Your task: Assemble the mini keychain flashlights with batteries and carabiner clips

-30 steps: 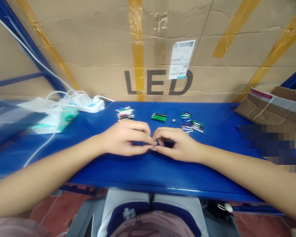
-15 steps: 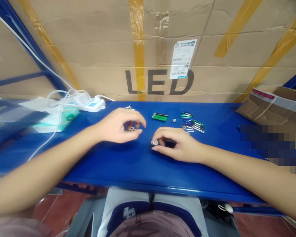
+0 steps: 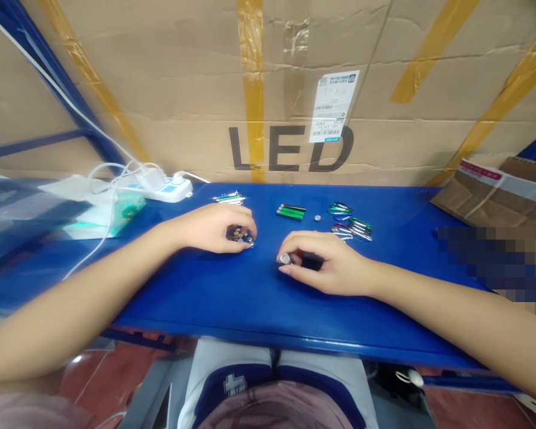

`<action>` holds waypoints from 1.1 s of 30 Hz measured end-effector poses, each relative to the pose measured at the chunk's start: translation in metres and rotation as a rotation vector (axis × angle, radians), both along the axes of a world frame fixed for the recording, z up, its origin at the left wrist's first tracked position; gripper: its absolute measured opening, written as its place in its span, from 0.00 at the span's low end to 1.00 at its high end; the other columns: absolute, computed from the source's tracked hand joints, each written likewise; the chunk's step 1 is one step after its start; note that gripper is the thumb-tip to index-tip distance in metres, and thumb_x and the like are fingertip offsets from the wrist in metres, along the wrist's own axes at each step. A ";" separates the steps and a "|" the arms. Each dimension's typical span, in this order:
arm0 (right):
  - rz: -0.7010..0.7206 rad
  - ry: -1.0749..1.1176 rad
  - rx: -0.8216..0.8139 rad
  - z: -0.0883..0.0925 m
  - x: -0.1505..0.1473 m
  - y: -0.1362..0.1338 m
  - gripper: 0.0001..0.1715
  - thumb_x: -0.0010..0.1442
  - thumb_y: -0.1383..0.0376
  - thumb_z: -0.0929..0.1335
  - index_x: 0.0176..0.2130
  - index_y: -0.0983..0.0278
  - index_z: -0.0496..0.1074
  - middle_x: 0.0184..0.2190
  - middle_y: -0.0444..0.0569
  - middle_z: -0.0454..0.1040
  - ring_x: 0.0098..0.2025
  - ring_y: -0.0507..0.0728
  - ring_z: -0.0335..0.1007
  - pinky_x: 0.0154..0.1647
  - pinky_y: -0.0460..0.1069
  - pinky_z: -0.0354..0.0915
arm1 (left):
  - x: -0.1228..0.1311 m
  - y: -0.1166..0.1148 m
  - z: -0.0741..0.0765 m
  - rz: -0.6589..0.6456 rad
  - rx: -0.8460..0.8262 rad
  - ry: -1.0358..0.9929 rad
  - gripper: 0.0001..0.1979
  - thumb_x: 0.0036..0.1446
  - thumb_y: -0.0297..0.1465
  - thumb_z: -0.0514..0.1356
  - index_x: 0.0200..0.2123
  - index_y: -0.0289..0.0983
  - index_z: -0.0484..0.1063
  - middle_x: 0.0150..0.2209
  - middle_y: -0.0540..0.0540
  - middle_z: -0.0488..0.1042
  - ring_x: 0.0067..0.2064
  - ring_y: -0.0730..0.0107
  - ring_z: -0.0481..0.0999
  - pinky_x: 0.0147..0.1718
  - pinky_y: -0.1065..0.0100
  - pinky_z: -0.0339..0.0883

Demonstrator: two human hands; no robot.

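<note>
My right hand (image 3: 328, 262) rests on the blue table (image 3: 250, 298), fingers closed round a small dark cylinder with a silver end (image 3: 286, 258) pointing left. My left hand (image 3: 214, 229) lies a little farther back, fingers curled over a heap of small round button cells (image 3: 240, 235). Behind the left hand lie several thin pen-like tubes (image 3: 229, 198). Green and black tubes (image 3: 290, 211), one loose button cell (image 3: 317, 218) and a cluster of coloured carabiner clips (image 3: 351, 223) lie behind the right hand.
A white power strip (image 3: 167, 187) with cables sits at the back left beside a teal packet (image 3: 109, 217). A large cardboard box marked LED (image 3: 290, 89) stands against the table's rear. A taped carton (image 3: 495, 190) lies at the right.
My left hand has drawn away from the right hand, moved back and left, and closed over the heap of button cells. The right hand kept still with the cylinder.
</note>
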State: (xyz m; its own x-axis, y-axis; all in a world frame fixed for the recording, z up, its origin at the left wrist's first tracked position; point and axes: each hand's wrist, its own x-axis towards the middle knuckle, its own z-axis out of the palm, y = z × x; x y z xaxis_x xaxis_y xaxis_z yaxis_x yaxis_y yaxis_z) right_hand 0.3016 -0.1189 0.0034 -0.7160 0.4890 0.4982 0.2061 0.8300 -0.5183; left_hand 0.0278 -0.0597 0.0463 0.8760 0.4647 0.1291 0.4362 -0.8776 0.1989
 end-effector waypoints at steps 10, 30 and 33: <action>0.009 0.000 -0.011 -0.001 0.001 0.000 0.04 0.67 0.65 0.69 0.41 0.64 0.73 0.34 0.49 0.75 0.31 0.52 0.68 0.35 0.48 0.68 | -0.001 0.004 -0.001 0.010 -0.047 0.048 0.08 0.64 0.31 0.59 0.40 0.39 0.80 0.39 0.46 0.79 0.39 0.68 0.77 0.41 0.69 0.67; 0.021 -0.004 -0.006 -0.001 0.001 0.001 0.04 0.67 0.66 0.69 0.41 0.66 0.74 0.34 0.49 0.75 0.31 0.51 0.67 0.36 0.48 0.67 | -0.008 0.009 0.004 0.051 -0.014 0.063 0.07 0.64 0.32 0.61 0.41 0.41 0.80 0.42 0.47 0.80 0.43 0.65 0.78 0.43 0.67 0.67; 0.019 -0.007 -0.011 -0.001 0.001 0.001 0.04 0.67 0.66 0.69 0.41 0.66 0.74 0.34 0.49 0.75 0.31 0.51 0.68 0.36 0.48 0.67 | -0.008 0.008 0.003 0.066 0.013 0.074 0.07 0.64 0.32 0.61 0.41 0.41 0.79 0.41 0.47 0.79 0.42 0.66 0.78 0.42 0.67 0.66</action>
